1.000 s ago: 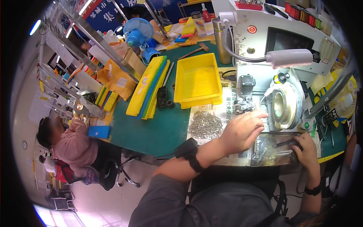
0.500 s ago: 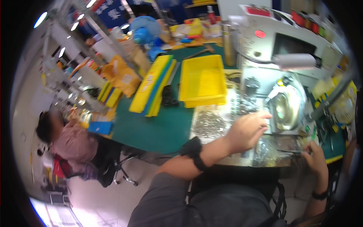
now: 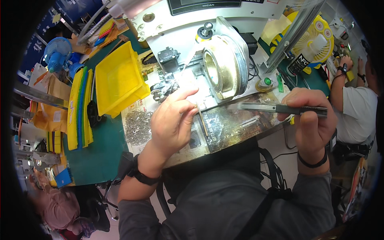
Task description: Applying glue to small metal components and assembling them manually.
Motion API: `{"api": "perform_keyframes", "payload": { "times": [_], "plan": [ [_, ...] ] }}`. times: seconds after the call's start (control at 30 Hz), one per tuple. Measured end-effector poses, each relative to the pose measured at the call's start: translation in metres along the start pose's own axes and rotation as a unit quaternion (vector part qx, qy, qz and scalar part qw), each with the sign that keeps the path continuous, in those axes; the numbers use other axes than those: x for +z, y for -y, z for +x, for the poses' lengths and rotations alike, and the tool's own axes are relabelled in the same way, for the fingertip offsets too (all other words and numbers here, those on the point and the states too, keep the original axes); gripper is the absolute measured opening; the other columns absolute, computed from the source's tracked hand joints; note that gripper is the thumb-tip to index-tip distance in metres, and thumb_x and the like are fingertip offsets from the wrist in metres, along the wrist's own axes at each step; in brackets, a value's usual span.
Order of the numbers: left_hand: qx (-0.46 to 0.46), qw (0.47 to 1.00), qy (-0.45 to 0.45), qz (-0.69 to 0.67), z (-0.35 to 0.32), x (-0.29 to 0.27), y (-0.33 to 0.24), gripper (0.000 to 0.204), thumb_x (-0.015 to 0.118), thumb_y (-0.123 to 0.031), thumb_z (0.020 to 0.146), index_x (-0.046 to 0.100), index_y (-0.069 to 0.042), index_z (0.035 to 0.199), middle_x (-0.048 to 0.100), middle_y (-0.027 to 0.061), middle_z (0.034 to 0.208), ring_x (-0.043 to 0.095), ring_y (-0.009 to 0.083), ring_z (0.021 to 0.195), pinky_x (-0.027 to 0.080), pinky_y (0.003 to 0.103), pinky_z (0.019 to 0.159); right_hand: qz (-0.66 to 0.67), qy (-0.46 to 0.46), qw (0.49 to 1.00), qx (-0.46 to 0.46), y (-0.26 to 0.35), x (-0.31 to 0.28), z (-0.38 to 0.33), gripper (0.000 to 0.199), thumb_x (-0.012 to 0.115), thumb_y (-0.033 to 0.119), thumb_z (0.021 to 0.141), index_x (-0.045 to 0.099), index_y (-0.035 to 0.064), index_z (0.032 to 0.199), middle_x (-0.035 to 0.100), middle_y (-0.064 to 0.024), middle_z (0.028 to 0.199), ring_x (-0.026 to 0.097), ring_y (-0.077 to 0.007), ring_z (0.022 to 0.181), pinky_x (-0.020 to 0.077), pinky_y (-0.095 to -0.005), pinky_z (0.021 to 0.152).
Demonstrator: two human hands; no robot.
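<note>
Item: my right hand (image 3: pixel 314 120), grasping a slim metal tool (image 3: pixel 276 108), thumb and fingers wrapped about its dark handle; the pale narrow end points left, over the bench's near edge, apart from my other fingers. Black band (image 3: pixel 314 163) at the wrist.

Item: my left hand (image 3: pixel 172 124), thumb and forefinger drawn together at the tips, remaining fingers curled; whether a small piece sits between those tips, I cannot tell. Black strap (image 3: pixel 146 176) at this wrist.

Item: dark, stained plate (image 3: pixel 240 124), flat along the bench edge, beneath the tool.

Item: loose heap of small metal pieces (image 3: pixel 138 126), left of my left hand.

Item: pale, thick-rimmed ring (image 3: pixel 228 68), upright on the white machine (image 3: pixel 208 18), beyond both hands.

Item: yellow tray (image 3: pixel 118 86), tilted in view, on the green mat (image 3: pixel 94 160); just beside it, a stack of yellow, green and blue boards (image 3: pixel 80 112).

Item: co-worker in white (image 3: pixel 360 108), far right.

Item: yellow fan (image 3: pixel 316 34), behind the machine's right side; blue fan (image 3: pixel 58 52), far left.
</note>
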State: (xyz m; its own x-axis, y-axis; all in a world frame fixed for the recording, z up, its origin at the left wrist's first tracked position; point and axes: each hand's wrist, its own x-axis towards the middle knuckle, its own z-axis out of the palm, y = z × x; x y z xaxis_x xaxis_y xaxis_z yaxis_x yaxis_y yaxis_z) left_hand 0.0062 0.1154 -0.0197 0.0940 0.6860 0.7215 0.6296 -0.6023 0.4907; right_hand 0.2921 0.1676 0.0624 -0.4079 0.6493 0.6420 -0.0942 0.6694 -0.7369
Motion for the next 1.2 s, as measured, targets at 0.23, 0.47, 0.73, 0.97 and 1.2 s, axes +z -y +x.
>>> {"api": "perform_keyframes", "payload": {
  "times": [0.23,0.47,0.73,0.97,1.2],
  "plan": [
    [0.033,0.999,0.01,0.019,0.002,-0.001,-0.003,0.012,0.068,0.004,0.087,0.06,0.0,0.095,0.069,0.0238,0.116,0.068,0.0376,0.108,0.054,0.04,0.092,-0.097,0.108,0.989,-0.024,0.0,0.027,0.033,0.032,0.063,0.025,0.101,0.061,-0.0073,0.105,0.067,-0.0134,0.084,0.065,-0.0162,0.071,0.0511,-0.0271,0.065],
    [0.076,0.996,-0.004,0.043,0.005,-0.001,0.003,0.02,0.073,0.001,0.083,0.061,-0.002,0.099,0.07,0.0197,0.115,0.069,0.035,0.092,0.057,0.038,0.077,-0.129,0.125,0.982,-0.056,-0.009,0.036,0.045,0.032,0.063,0.024,0.101,0.063,-0.0071,0.102,0.069,-0.0111,0.083,0.065,-0.0129,0.069,0.0502,-0.025,0.062],
    [0.078,0.996,-0.003,0.044,0.005,-0.002,0.002,0.02,0.073,0.001,0.083,0.062,-0.001,0.1,0.069,0.02,0.115,0.069,0.0361,0.097,0.057,0.039,0.08,-0.121,0.124,0.983,-0.056,-0.01,0.041,0.049,0.03,0.064,0.023,0.1,0.065,-0.0072,0.1,0.07,-0.0111,0.083,0.067,-0.0136,0.069,0.0505,-0.0252,0.062],
    [0.075,0.997,-0.003,0.036,0.003,0.0,0.001,0.02,0.074,0.001,0.081,0.063,-0.001,0.098,0.068,0.0203,0.119,0.068,0.0367,0.1,0.056,0.04,0.082,-0.105,0.139,0.984,-0.034,-0.007,0.043,0.05,0.027,0.065,0.02,0.099,0.066,-0.0073,0.099,0.07,-0.0115,0.082,0.067,-0.0146,0.067,0.0506,-0.0252,0.061],
    [0.072,0.996,-0.003,0.06,-0.006,-0.004,-0.006,0.022,0.076,-0.002,0.08,0.063,-0.003,0.098,0.065,0.0202,0.125,0.067,0.0368,0.103,0.055,0.039,0.084,0.017,0.002,1.0,-0.01,-0.021,0.036,0.022,0.022,0.062,0.021,0.1,0.065,0.001,0.094,0.065,-0.0088,0.073,0.062,-0.0162,0.059,0.0496,-0.0279,0.053]
  ]
}}
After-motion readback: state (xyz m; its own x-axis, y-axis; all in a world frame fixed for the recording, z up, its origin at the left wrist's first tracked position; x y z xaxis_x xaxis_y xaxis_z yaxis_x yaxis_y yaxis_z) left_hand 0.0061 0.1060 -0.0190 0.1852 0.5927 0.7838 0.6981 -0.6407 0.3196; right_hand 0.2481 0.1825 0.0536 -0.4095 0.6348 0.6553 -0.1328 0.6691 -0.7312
